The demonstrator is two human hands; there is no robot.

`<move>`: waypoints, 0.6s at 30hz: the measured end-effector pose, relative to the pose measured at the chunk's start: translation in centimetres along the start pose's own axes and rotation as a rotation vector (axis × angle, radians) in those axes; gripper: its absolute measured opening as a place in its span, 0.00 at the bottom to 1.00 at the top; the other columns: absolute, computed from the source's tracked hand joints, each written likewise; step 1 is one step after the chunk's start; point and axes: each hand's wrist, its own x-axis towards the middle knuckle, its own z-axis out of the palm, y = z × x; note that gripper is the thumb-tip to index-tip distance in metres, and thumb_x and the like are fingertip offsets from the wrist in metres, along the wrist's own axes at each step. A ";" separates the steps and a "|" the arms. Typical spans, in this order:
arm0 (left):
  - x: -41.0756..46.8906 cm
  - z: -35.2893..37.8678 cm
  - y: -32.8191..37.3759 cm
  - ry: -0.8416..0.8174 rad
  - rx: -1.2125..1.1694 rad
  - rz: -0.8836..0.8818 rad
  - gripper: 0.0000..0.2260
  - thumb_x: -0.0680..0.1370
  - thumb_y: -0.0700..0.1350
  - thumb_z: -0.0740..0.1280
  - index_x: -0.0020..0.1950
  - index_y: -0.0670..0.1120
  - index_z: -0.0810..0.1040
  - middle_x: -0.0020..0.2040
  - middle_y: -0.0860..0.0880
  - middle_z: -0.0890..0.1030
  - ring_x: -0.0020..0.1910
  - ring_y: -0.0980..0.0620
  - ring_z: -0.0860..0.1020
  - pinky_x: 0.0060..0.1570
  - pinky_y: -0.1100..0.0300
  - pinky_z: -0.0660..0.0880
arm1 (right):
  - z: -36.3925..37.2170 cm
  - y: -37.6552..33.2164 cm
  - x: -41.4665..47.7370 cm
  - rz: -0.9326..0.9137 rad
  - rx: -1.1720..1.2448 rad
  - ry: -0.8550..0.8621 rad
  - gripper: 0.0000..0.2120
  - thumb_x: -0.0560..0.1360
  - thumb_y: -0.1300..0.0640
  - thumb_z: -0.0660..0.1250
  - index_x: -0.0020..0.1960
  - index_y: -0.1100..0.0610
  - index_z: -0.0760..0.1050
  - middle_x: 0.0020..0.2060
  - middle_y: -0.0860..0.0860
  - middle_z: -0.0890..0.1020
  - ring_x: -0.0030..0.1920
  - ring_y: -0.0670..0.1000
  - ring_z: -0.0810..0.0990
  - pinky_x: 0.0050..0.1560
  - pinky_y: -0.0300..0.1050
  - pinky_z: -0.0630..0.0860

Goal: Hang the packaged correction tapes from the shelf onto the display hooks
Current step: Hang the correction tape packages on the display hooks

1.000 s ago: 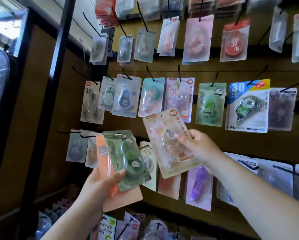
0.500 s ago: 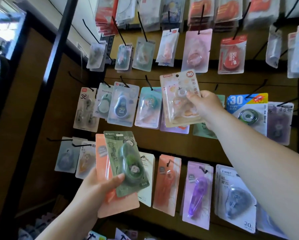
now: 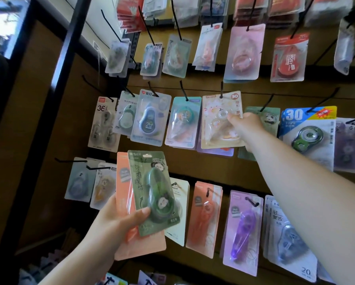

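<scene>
My right hand (image 3: 245,128) pinches a cream-coloured correction tape pack (image 3: 217,124) by its right edge. The pack's hang hole sits on a black display hook (image 3: 221,89) in the middle row, in front of other packs. My left hand (image 3: 115,225) grips a green correction tape pack (image 3: 154,192) with an orange pack (image 3: 125,194) behind it, low and left of the board; my thumb lies across the green pack.
A brown pegboard (image 3: 213,167) carries three rows of hooks with hanging packs: a teal pack (image 3: 182,122), a blue "30" pack (image 3: 308,136), a purple pack (image 3: 243,231). A black frame post (image 3: 55,95) runs down the left. More packs lie low at the bottom edge.
My right hand rose from beside my left hand to the middle row and brought the cream pack onto the hook. My left hand kept its two packs and hardly moved.
</scene>
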 end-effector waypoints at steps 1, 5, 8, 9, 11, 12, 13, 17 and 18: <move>0.1 -0.1 -0.1 0.003 -0.001 0.000 0.15 0.67 0.35 0.67 0.50 0.48 0.74 0.37 0.47 0.86 0.34 0.48 0.84 0.28 0.56 0.79 | 0.3 0.2 0.4 0.006 -0.039 0.012 0.18 0.78 0.52 0.59 0.63 0.61 0.70 0.59 0.56 0.77 0.54 0.55 0.75 0.47 0.43 0.67; 0.4 -0.8 -0.4 0.037 0.046 0.014 0.16 0.65 0.36 0.69 0.51 0.47 0.74 0.39 0.45 0.86 0.35 0.47 0.84 0.31 0.54 0.78 | 1.4 1.4 1.5 0.036 -0.181 0.058 0.20 0.78 0.51 0.58 0.65 0.62 0.68 0.60 0.57 0.76 0.52 0.56 0.74 0.46 0.44 0.68; 0.2 -1.2 -0.4 0.040 0.073 0.008 0.19 0.60 0.39 0.70 0.51 0.47 0.74 0.39 0.45 0.86 0.35 0.47 0.84 0.31 0.54 0.78 | 2.0 2.5 1.5 0.034 -0.247 0.088 0.21 0.78 0.52 0.59 0.66 0.62 0.64 0.62 0.58 0.74 0.56 0.58 0.75 0.47 0.47 0.70; 0.1 -1.2 -0.4 0.040 0.074 0.002 0.19 0.60 0.39 0.69 0.50 0.47 0.74 0.39 0.45 0.86 0.35 0.47 0.84 0.30 0.54 0.79 | 2.1 2.7 1.2 0.022 -0.271 0.102 0.21 0.77 0.53 0.60 0.66 0.62 0.63 0.62 0.58 0.73 0.58 0.59 0.74 0.47 0.47 0.70; 0.0 -1.1 -0.6 0.033 0.066 -0.011 0.17 0.63 0.37 0.69 0.50 0.48 0.74 0.38 0.46 0.86 0.33 0.48 0.84 0.28 0.55 0.80 | 2.4 2.9 0.0 -0.053 -0.297 0.179 0.18 0.77 0.56 0.60 0.65 0.61 0.63 0.62 0.57 0.73 0.59 0.59 0.74 0.45 0.46 0.73; -0.1 -0.9 -0.7 0.027 0.061 -0.016 0.15 0.65 0.37 0.69 0.50 0.48 0.74 0.38 0.46 0.86 0.33 0.48 0.84 0.28 0.56 0.80 | 2.4 2.9 -0.9 -0.134 -0.301 0.240 0.18 0.77 0.57 0.60 0.64 0.60 0.63 0.62 0.57 0.72 0.59 0.58 0.74 0.48 0.46 0.74; -0.2 -0.7 -0.8 0.017 0.057 -0.018 0.15 0.66 0.36 0.69 0.49 0.49 0.74 0.39 0.46 0.86 0.34 0.48 0.84 0.28 0.55 0.81 | 2.4 3.0 -2.0 -0.246 -0.295 0.295 0.18 0.76 0.58 0.61 0.65 0.59 0.64 0.63 0.57 0.71 0.60 0.56 0.73 0.53 0.46 0.74; -0.7 0.6 -1.3 -0.030 0.056 -0.021 0.19 0.60 0.39 0.69 0.51 0.48 0.75 0.40 0.44 0.86 0.35 0.46 0.84 0.30 0.54 0.80 | 2.4 3.0 -7.4 -0.554 -0.120 0.062 0.18 0.76 0.59 0.61 0.64 0.60 0.66 0.54 0.50 0.71 0.56 0.47 0.70 0.59 0.42 0.72; -0.9 0.9 -1.4 -0.035 0.056 -0.020 0.21 0.60 0.40 0.69 0.52 0.47 0.75 0.41 0.43 0.86 0.36 0.45 0.84 0.29 0.54 0.80 | 2.5 3.1 -8.9 -0.514 -0.086 -0.085 0.19 0.76 0.58 0.62 0.65 0.59 0.65 0.53 0.47 0.69 0.54 0.45 0.70 0.57 0.41 0.71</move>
